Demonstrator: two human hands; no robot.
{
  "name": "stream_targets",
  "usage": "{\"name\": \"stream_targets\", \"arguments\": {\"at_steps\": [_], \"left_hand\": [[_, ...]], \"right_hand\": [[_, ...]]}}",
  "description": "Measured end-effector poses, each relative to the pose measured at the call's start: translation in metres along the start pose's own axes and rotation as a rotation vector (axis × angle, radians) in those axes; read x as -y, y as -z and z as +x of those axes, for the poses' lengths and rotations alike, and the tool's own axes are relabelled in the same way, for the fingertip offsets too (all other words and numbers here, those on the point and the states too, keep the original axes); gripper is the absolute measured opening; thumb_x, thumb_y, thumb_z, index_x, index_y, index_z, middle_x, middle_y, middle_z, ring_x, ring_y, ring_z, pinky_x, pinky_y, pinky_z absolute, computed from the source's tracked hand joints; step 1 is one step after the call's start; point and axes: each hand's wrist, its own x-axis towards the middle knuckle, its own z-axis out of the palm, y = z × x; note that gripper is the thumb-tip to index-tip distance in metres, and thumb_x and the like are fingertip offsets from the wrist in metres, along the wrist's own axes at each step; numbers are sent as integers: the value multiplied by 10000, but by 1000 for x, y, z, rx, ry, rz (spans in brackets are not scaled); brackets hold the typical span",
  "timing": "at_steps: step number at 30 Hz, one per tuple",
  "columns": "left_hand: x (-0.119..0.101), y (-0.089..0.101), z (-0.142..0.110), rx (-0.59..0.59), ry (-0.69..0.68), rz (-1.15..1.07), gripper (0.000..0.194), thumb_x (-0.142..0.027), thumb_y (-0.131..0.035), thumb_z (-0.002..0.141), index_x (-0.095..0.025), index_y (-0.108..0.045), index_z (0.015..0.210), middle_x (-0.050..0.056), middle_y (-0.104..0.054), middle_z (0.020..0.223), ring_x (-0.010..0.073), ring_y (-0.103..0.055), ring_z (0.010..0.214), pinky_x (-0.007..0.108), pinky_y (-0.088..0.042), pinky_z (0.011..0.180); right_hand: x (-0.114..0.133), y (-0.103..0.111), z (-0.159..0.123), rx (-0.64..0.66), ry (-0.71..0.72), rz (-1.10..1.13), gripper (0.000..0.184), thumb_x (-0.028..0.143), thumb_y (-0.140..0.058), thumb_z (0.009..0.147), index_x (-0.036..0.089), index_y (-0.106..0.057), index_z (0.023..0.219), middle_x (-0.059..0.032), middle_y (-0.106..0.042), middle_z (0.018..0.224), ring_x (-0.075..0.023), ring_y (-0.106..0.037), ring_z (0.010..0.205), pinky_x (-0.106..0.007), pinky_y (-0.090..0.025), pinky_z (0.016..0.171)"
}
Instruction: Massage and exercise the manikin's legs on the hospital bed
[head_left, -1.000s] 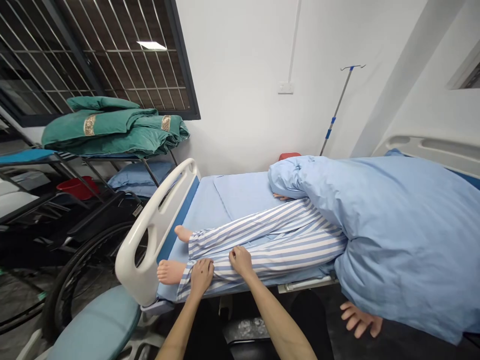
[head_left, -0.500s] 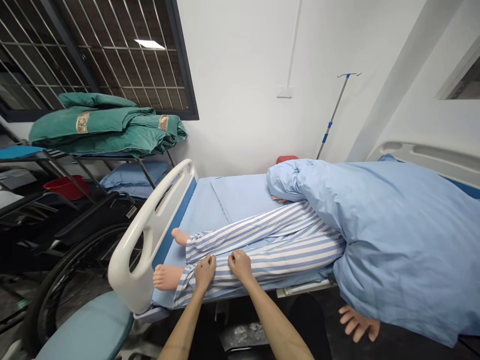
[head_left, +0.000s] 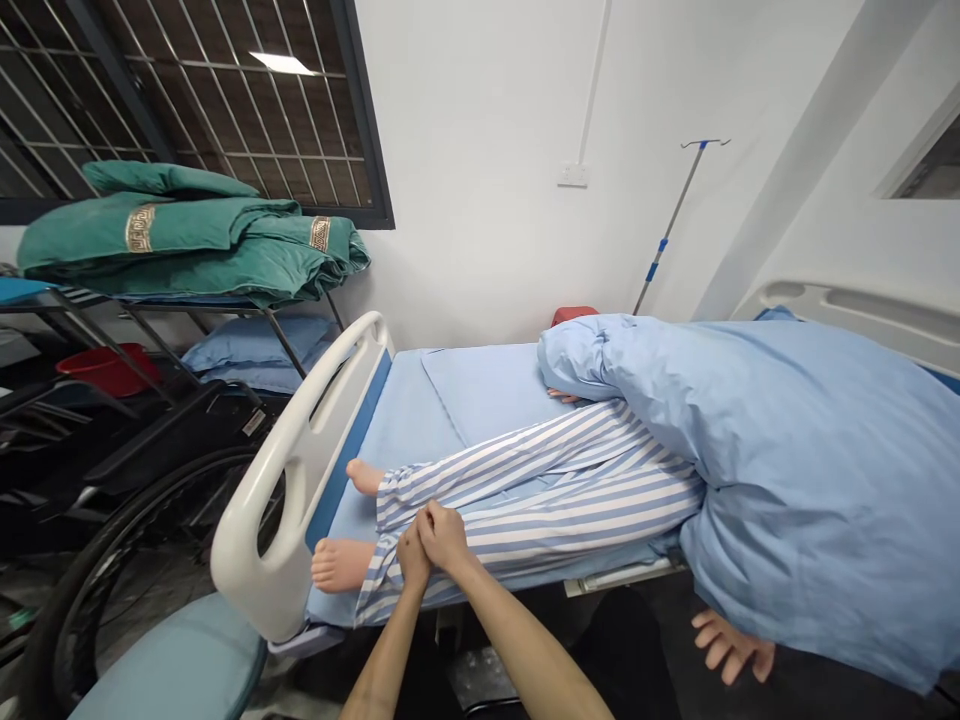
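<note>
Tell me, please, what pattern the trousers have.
The trousers have blue and white stripes, seen best in the head view.

Room above legs [head_left: 555, 510]; footboard [head_left: 322, 440] leftward

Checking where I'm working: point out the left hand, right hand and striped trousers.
Left hand [head_left: 413, 555], head view: back of hand.
Right hand [head_left: 445, 537], head view: back of hand.
Striped trousers [head_left: 585, 512], head view: nearer leg.

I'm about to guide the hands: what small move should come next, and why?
Perhaps ease the right hand away from the left hand, along the near trouser leg toward the quilt. Both hands are together over that leg's lower end, close to the nearer foot, with no hand on the stretch up to the quilt; whether either grips is unclear.
</note>
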Motion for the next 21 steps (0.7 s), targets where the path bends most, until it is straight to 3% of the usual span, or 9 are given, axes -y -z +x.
{"name": "stream_targets", "arguments": {"at_steps": [3,6,15,21], "left_hand": [[4,-2,-1,-64,29,-73,282,-186,-341,922,-168,-616,862,116,-690,836,208,-618,798,275,-349,672],[2,-3,-5,-79,32,-103,294,-209,-329,937,-178,-577,782,98,-682,774,191,-610,741,266,-322,639],[1,-1,-5,-70,39,-100,234,-200,-393,927,-177,-585,795,104,-698,818,184,-617,768,252,-309,636],[4,-1,-3,-38,52,-63,223,-190,-420,913,-158,-639,943,129,-709,946,212,-639,875,263,-378,708]], "right_hand": [[-9,-17,1,-67,-122,123,333,295,-334,938,196,-548,703,8,-570,597,-121,-507,578,-223,-276,564],[-19,-24,-1,-100,-141,143,316,290,-342,926,197,-533,692,11,-550,577,-122,-499,573,-227,-260,561],[-20,-24,-1,-88,-133,99,304,273,-344,919,202,-538,696,10,-541,578,-128,-484,580,-239,-235,566],[-18,-21,-2,-80,-133,66,295,255,-357,918,195,-568,721,5,-565,588,-130,-488,578,-245,-221,562]]}}
